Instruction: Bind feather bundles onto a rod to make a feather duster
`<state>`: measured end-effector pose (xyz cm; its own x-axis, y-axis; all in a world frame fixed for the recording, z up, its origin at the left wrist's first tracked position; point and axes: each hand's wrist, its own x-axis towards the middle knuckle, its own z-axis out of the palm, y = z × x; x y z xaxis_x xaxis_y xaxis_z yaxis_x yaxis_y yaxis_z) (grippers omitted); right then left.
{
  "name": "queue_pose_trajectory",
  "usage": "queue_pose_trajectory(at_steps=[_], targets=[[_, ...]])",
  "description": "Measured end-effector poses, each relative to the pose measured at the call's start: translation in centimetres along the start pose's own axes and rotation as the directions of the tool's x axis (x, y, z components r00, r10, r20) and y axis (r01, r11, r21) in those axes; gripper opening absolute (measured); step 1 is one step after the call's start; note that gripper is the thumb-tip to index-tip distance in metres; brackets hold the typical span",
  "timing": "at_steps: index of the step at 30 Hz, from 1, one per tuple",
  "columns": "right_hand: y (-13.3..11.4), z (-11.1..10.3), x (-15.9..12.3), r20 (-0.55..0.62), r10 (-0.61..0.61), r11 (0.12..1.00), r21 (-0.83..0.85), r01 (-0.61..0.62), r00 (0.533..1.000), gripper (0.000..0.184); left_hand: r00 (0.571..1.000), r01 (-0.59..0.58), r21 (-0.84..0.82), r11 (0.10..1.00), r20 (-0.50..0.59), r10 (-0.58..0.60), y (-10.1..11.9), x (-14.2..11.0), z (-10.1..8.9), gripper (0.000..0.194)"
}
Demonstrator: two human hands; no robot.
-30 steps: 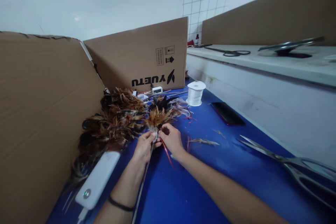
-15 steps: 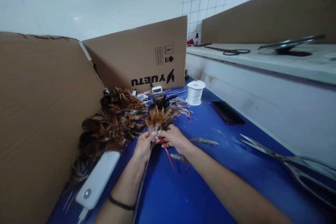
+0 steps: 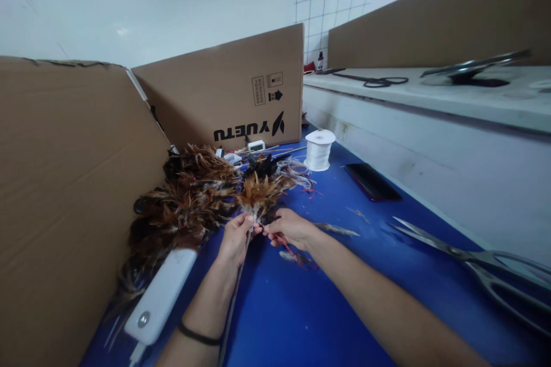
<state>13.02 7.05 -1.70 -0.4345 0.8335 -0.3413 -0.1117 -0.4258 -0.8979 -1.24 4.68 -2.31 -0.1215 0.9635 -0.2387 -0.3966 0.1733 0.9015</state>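
One flared tuft of spiky tawny feathers (image 3: 257,192), downy pale at the base, thin pale stick (image 3: 234,299) running out below; lies left of and nearer than the white cylindrical spool (image 3: 318,153). Left hand (image 3: 235,236) closed, pinching the tuft's neck. Right hand (image 3: 293,228), fingers curled, pinches a narrow red ribbon (image 3: 294,254), likewise nearer than the spool.

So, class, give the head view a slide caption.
Left hand grips a feather-topped stick, right hand holds a red ribbon, scissors at far right.
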Motion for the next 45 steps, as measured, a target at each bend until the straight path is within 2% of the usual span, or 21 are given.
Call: queue_pose_trajectory(at_steps=[3,7,12,14,17,19,22,26,31,35,39,42,45], targets=[[0.0,-0.2,-0.1,0.044,0.024,0.998,-0.055,-0.022,0.999,0.014,1.0,-0.013,0.003,1.0,-0.008,0.013,0.0,0.1,0.0,0.021],[-0.3,0.0,-0.1,-0.015,0.033,0.993,-0.116,-0.035,0.999,0.01,1.0,-0.027,0.009,1.0,-0.011,0.027,-0.1,0.2,0.0,0.023],[-0.6,0.7,0.1,-0.109,-0.04,0.988,-0.15,0.023,0.993,0.019,0.999,-0.044,0.029,0.999,0.006,0.044,-0.3,0.2,-0.1,0.028],[-0.3,0.7,0.5,-0.144,-0.109,0.98,-0.184,0.082,0.983,0.022,0.998,-0.056,0.041,0.998,0.025,0.055,-0.4,0.1,0.0,0.03],[0.5,0.5,1.4,-0.218,-0.281,0.928,-0.309,0.207,0.935,0.026,0.996,-0.08,0.057,0.995,0.051,0.077,-0.4,0.0,0.2,0.031],[0.9,0.4,1.9,-0.264,-0.362,0.885,-0.399,0.24,0.894,0.024,0.995,-0.09,0.067,0.994,0.056,0.087,-0.4,-0.1,0.4,0.03],[1.0,0.6,2.2,-0.316,-0.391,0.858,-0.465,0.219,0.864,0.017,0.993,-0.111,0.086,0.99,0.052,0.107,-0.4,-0.2,0.5,0.029],[0.4,1.5,1.6,-0.352,-0.452,0.802,-0.562,0.201,0.819,0.012,0.979,-0.204,0.157,0.966,0.031,0.202,-0.9,0.1,0.4,0.026],[0.1,2.1,1.1,-0.32,-0.545,0.711,-0.666,0.225,0.775,0.017,0.94,-0.33,0.387,0.861,0.045,0.339,-1.6,0.6,0.1,0.016],[0.1,1.8,0.9,-0.284,-0.539,0.719,-0.645,0.258,0.793,0.017,0.906,-0.371,0.56,0.74,0.045,0.42,-1.6,0.7,0.0,0.011],[0.0,1.4,0.9,-0.243,-0.531,0.719,-0.636,0.279,0.812,0.021,0.884,-0.39,0.646,0.656,0.063,0.463,-1.5,0.5,0.1,0.012],[0.1,1.2,1.3,-0.247,-0.553,0.711,-0.638,0.297,0.796,0.022,0.864,-0.401,0.693,0.599,0.069,0.499,-1.4,0.2,0.5,0.011],[0.1,1.1,1.6,-0.255,-0.589,0.707,-0.622,0.336,0.767,0.018,0.826,-0.426,0.745,0.512,0.091,0.556,-1.4,-0.1,1.1,0.01]])
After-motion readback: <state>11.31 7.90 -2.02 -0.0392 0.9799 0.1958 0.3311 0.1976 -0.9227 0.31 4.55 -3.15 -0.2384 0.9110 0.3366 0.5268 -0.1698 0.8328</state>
